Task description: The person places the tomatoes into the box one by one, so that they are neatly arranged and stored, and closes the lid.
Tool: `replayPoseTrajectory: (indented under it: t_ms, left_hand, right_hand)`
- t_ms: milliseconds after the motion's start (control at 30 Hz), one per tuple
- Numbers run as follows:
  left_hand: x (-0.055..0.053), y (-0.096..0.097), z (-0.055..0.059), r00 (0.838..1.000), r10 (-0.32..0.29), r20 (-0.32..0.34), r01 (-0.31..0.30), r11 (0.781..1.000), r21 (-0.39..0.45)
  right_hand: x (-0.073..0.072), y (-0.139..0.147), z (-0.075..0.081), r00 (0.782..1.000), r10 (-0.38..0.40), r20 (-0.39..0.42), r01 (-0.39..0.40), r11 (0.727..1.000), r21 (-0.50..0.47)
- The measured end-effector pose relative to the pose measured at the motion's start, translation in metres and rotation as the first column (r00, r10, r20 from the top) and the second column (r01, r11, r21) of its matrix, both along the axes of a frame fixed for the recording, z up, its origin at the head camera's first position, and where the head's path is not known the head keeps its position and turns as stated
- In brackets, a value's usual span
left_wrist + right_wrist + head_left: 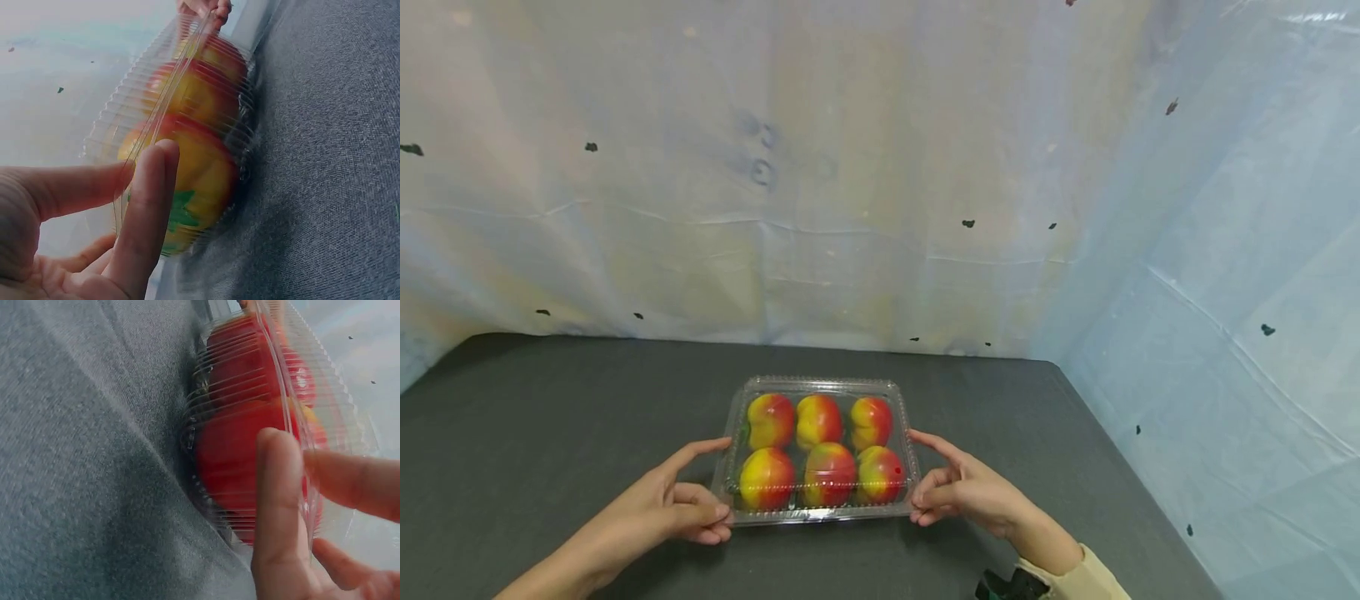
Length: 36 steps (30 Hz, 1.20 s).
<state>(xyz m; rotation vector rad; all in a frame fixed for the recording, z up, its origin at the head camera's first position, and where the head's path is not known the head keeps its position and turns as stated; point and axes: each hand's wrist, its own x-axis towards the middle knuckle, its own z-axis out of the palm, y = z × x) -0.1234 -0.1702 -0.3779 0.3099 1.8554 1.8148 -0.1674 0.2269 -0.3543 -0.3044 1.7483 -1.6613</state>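
Observation:
A clear plastic clamshell box (820,514) with its lid down holds several red-and-yellow fruits (828,473) that look like peaches, set in two rows. My left hand (681,500) pinches the rim at the near left corner, index finger stretched along the left side. At the near right corner my right hand (962,492) pinches the rim likewise, index finger along the right side. In the left wrist view a green leaf shape (182,211) shows on the nearest fruit. Thumb and fingers (278,487) hold the box's flange in the right wrist view.
The box is over a dark grey cloth-covered table (587,400). A pale plastic sheet (850,167) with dark spots hangs behind it, and another sheet (1240,333) stands along the right. A black strapped object (1011,585) is at the right sleeve.

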Motion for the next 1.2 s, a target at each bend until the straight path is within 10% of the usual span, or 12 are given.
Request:
replayPoseTrajectory:
  t_ms: [833, 1200]
  left_hand:
    - [0.003, 0.007, 0.002, 0.997, 0.083, -0.001, -0.083, 0.995, -0.059]
    - [0.0, -0.003, 0.005, 0.994, 0.064, -0.088, -0.078, 0.984, -0.162]
  right_hand:
    - [-0.002, 0.003, -0.004, 0.999, 0.015, -0.051, -0.014, 1.0, 0.011]
    - [-0.004, 0.009, -0.003, 0.965, 0.031, -0.26, -0.002, 0.994, 0.112]
